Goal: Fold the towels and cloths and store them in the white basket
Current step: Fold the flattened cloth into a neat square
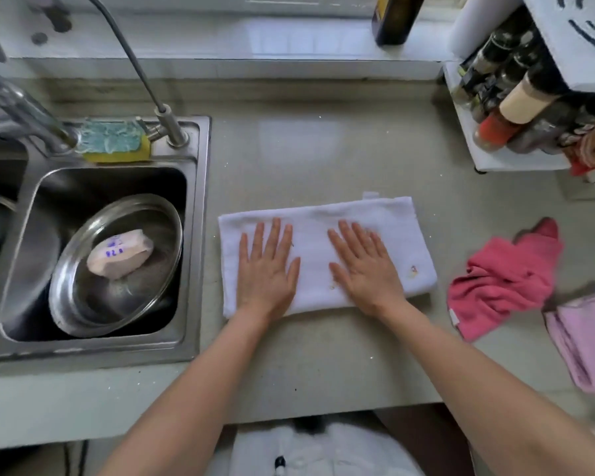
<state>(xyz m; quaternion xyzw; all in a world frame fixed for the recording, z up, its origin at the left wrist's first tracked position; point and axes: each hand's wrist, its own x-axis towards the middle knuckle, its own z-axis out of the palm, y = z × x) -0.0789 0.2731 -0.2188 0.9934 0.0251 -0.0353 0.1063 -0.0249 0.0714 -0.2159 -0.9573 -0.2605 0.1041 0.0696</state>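
Observation:
A white towel point(402, 235) lies folded into a flat rectangle on the grey counter point(316, 146). My left hand point(267, 267) presses flat on its left half with straight, spread fingers. My right hand point(364, 267) lies flat on the middle of the towel in the same way. To the right a crumpled pink cloth point(505, 280) sits on the counter. A lilac cloth point(588, 341) lies folded at the right edge. No white basket is in view.
A steel sink point(193, 235) on the left holds a metal bowl point(83, 304) with a wrapped packet inside. A sponge point(114, 140) sits behind it by the faucets. A white rack point(468, 132) of spice bottles stands back right. A dark bottle point(395, 18) stands on the sill.

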